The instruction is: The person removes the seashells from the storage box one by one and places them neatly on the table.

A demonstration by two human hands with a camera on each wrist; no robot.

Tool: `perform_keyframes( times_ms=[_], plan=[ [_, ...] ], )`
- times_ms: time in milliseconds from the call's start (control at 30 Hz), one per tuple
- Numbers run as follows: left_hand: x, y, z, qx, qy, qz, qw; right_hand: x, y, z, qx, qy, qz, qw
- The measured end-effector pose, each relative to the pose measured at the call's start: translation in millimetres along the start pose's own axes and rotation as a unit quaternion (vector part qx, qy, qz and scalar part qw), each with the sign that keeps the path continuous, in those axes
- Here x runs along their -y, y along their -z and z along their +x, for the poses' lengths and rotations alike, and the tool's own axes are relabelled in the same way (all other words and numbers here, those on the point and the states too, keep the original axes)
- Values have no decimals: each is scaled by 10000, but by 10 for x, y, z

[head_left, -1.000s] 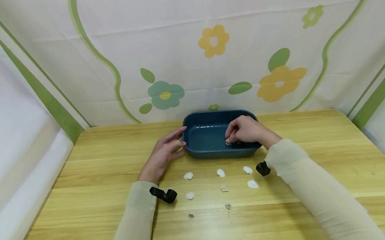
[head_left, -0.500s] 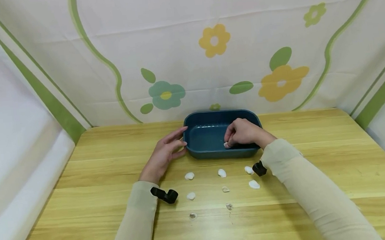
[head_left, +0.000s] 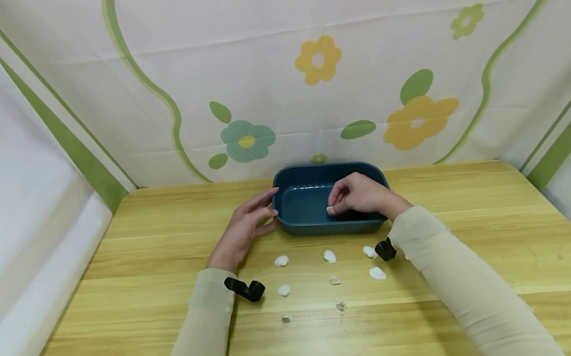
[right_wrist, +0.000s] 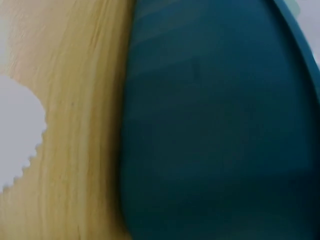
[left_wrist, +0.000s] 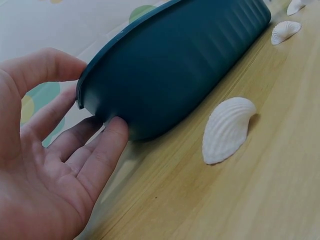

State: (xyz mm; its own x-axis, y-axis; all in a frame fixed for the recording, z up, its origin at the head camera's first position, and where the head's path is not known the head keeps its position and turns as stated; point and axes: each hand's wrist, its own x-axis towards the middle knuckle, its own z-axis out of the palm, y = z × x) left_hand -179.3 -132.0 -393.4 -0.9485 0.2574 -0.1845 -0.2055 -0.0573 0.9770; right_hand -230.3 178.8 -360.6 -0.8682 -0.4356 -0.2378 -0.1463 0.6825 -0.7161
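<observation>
A deep teal plastic tub [head_left: 298,202] stands at the back of the wooden table. My left hand [head_left: 241,228] touches its left end with the fingertips, the fingers spread; in the left wrist view one finger reaches the rim and others rest against the outer wall. Inside the tub, my right hand [head_left: 364,194] pinches a small whitish seashell [head_left: 330,210] between thumb and fingers. It is mostly hidden by the fingertips. In the right wrist view the tub's wall [right_wrist: 215,110] hides that hand.
Several shells lie in three columns before the tub: a left white shell [head_left: 281,261], a middle white shell [head_left: 330,256], a right white shell [head_left: 377,273] and smaller brownish ones such as a shell [head_left: 341,306]. A flowered curtain [head_left: 278,98] hangs right behind the tub.
My right hand has shifted slightly left inside the tub, and the pinched shell has come up a little with it. The left hand has stayed at the tub's end.
</observation>
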Motion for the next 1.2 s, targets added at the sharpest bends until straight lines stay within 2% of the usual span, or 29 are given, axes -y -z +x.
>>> perform_keyframes(
  times_ms=[167, 267, 400, 467, 600, 700, 800, 1100, 1200],
  plan=[
    [6, -9, 7, -12, 37, 7, 10000, 23, 14, -47, -71, 37, 584, 9983],
    [3, -13, 1, -23, 46, 5, 10000, 13, 31, -67, -147, 218, 928, 9953],
    [0, -19, -2, -19, 42, -7, 10000, -40, 62, -80, -346, 533, 1579, 9854],
    [-3, -21, -2, -7, 40, -10, 10000, -69, 82, -93, -455, 676, 2068, 9750],
    [-14, -24, 2, 16, 10, 15, 10000, -103, 127, -116, -563, 986, 3214, 9401],
    [-22, -29, 2, 17, 3, 18, 10000, -102, 151, -133, -540, 1111, 3690, 9212],
    [-24, -35, -2, 13, 27, 0, 10000, -97, 159, -145, -510, 1127, 3751, 9187],
    [-19, -27, -20, 39, 19, -40, 10000, -71, 141, -171, -506, 1079, 3573, 9264],
    [-17, -14, -25, 69, -8, -54, 10000, -36, 150, -215, -457, 1104, 3427, 9318]
  ],
)
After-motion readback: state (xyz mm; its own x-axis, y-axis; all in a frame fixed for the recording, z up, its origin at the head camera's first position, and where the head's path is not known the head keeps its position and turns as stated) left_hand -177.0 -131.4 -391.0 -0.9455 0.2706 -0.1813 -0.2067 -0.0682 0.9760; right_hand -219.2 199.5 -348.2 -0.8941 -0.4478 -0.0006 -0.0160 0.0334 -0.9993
